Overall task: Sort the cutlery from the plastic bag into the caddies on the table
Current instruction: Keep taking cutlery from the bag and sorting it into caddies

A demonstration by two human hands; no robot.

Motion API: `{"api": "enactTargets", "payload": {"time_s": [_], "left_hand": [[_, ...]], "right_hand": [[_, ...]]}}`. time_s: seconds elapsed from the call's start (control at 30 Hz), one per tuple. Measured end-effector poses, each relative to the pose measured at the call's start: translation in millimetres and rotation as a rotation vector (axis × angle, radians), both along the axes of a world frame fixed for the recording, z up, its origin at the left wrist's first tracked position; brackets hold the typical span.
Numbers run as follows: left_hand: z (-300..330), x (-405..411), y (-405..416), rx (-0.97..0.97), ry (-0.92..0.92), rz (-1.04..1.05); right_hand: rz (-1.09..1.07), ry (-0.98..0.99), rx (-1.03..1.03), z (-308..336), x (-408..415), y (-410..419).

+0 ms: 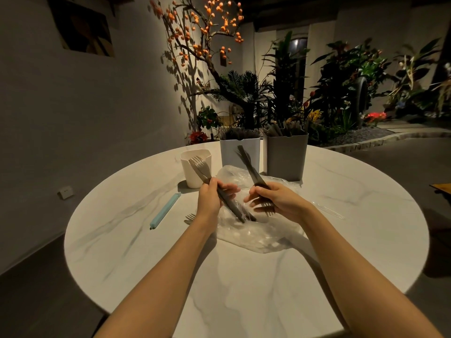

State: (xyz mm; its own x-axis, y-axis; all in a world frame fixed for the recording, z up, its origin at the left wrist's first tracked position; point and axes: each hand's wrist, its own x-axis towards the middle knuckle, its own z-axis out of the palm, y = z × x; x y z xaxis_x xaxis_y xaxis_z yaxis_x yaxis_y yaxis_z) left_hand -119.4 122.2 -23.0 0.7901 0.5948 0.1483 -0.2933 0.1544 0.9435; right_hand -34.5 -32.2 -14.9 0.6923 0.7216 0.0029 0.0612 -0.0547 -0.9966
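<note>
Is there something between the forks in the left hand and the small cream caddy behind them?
Nothing visible blocks it. The left hand holds the forks with tines just before the cream caddy, whose open top is free.

White-marbled table (341,215), pale-blue clip (165,211), grey caddy (285,157)

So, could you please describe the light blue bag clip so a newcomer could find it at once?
Start at the round marble table and look left of the plastic bag. The bag clip lies flat there, a slim stick, the only light blue item.
</note>
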Motion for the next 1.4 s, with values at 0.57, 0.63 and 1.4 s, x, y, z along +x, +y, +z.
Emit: {"api": "enactTargets", "payload": {"time_s": [0.57,0.63,1.4], "left_hand": [[7,-4,8,-0.185,-0.082,0.032],[7,-5,12,-0.193,-0.063,0.054],[11,-14,16,-0.275,0.147,-0.527]], "right_hand": [[0.091,-0.010,-0.032,9,-1,-10],[0.013,0.026,0.090,10,2,-10],[-0.442,0.468,0.416,-1,18,-7]]}}
